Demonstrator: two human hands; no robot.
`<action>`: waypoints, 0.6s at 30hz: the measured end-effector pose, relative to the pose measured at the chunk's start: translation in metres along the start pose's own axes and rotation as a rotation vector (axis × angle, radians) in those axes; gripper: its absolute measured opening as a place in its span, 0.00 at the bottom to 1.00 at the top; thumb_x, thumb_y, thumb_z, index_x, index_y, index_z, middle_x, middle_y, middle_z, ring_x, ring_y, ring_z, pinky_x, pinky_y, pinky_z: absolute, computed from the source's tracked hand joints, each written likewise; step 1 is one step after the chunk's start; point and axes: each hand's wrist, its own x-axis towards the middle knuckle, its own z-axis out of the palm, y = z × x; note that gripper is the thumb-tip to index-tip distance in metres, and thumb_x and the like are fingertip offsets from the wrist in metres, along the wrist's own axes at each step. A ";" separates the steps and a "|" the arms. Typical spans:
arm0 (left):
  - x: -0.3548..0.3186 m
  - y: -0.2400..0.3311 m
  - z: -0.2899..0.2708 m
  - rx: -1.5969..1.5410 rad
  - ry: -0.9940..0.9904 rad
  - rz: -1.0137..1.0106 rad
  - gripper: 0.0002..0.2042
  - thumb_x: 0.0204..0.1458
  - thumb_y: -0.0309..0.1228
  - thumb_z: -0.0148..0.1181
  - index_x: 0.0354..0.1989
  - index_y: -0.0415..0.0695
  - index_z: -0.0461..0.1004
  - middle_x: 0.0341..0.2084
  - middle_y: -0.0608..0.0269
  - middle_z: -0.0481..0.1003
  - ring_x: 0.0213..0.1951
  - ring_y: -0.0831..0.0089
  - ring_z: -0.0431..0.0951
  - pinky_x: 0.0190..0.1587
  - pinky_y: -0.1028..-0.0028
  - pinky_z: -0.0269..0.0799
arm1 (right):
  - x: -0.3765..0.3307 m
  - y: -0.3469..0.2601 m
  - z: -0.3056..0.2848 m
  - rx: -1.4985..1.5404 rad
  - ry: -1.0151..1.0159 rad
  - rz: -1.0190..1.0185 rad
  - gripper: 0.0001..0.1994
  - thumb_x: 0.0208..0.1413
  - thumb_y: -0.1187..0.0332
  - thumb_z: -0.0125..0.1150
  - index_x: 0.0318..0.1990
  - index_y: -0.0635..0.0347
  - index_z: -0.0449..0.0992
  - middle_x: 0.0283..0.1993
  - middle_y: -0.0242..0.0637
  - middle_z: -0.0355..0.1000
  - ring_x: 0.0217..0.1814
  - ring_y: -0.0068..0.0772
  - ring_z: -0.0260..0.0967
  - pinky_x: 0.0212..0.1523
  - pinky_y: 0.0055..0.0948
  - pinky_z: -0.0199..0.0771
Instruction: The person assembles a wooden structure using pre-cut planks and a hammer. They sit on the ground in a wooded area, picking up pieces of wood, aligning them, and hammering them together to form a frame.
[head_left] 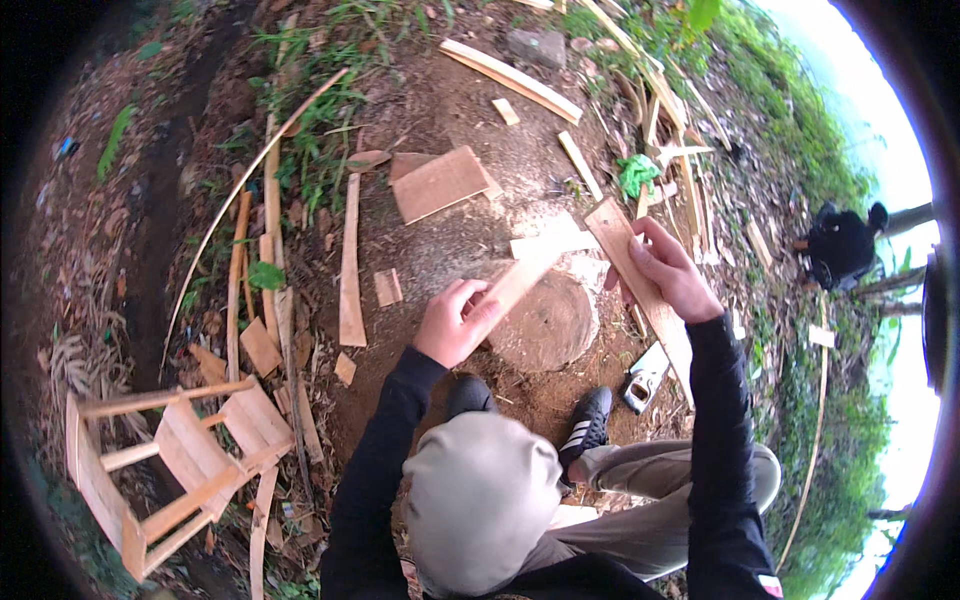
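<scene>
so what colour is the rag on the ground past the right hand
Bright green: the rag lies among wood offcuts beyond the right hand, clearest in the head view.

Bare earth ground (440,120) strewn with sawdust and offcuts. Round tree stump (545,325) at centre. Flat square board (440,183) lying beyond it, long thin plank (350,265) to its left. Unfinished wooden chair frame (170,465) tipped over at lower left. Hand saw (645,378) beside stump. Green cloth (636,175) among slats. Black bag (840,245) in grass, far right.
</scene>
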 end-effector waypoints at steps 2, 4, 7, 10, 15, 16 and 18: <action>0.012 0.008 0.004 -0.028 -0.123 -0.063 0.14 0.56 0.38 0.63 0.43 0.41 0.76 0.30 0.57 0.76 0.25 0.72 0.74 0.30 0.71 0.71 | 0.000 0.014 0.007 0.086 0.162 0.030 0.11 0.70 0.61 0.45 0.48 0.58 0.64 0.30 0.38 0.75 0.21 0.23 0.69 0.22 0.21 0.69; 0.017 -0.004 0.008 0.031 -0.116 0.009 0.13 0.55 0.38 0.64 0.43 0.43 0.76 0.31 0.59 0.75 0.27 0.71 0.74 0.30 0.70 0.71 | 0.004 0.024 0.026 0.186 0.299 0.021 0.10 0.69 0.62 0.46 0.47 0.59 0.64 0.29 0.36 0.73 0.21 0.23 0.69 0.21 0.21 0.69; 0.022 -0.016 0.026 0.339 -0.053 0.230 0.13 0.53 0.38 0.65 0.42 0.46 0.77 0.33 0.61 0.73 0.33 0.68 0.74 0.33 0.69 0.71 | -0.001 0.029 0.037 0.285 0.411 -0.006 0.10 0.69 0.62 0.46 0.47 0.60 0.64 0.29 0.36 0.72 0.22 0.22 0.68 0.23 0.21 0.70; 0.031 -0.005 0.038 0.553 -0.015 0.382 0.17 0.47 0.42 0.69 0.44 0.51 0.77 0.36 0.65 0.70 0.40 0.65 0.70 0.43 0.66 0.66 | -0.013 0.026 0.043 0.337 0.586 0.020 0.10 0.69 0.62 0.47 0.48 0.60 0.64 0.29 0.36 0.72 0.24 0.21 0.68 0.25 0.21 0.70; 0.026 -0.013 0.032 0.633 -0.084 0.369 0.28 0.40 0.51 0.71 0.50 0.52 0.77 0.37 0.68 0.69 0.40 0.66 0.68 0.45 0.65 0.62 | -0.023 0.040 0.058 0.343 0.650 0.013 0.12 0.68 0.61 0.48 0.46 0.61 0.65 0.29 0.35 0.72 0.23 0.20 0.68 0.24 0.21 0.70; 0.027 -0.018 0.031 0.660 -0.078 0.375 0.29 0.40 0.52 0.71 0.50 0.52 0.76 0.38 0.68 0.69 0.40 0.66 0.68 0.45 0.64 0.62 | -0.025 0.043 0.063 0.366 0.677 0.020 0.12 0.68 0.61 0.48 0.46 0.60 0.66 0.28 0.35 0.72 0.23 0.20 0.68 0.24 0.21 0.70; 0.035 -0.013 0.026 0.646 -0.088 0.367 0.31 0.40 0.51 0.71 0.53 0.51 0.75 0.38 0.66 0.69 0.41 0.64 0.68 0.46 0.64 0.62 | -0.028 0.042 0.071 0.412 0.667 0.066 0.11 0.68 0.61 0.49 0.46 0.60 0.66 0.28 0.33 0.70 0.24 0.21 0.69 0.23 0.21 0.71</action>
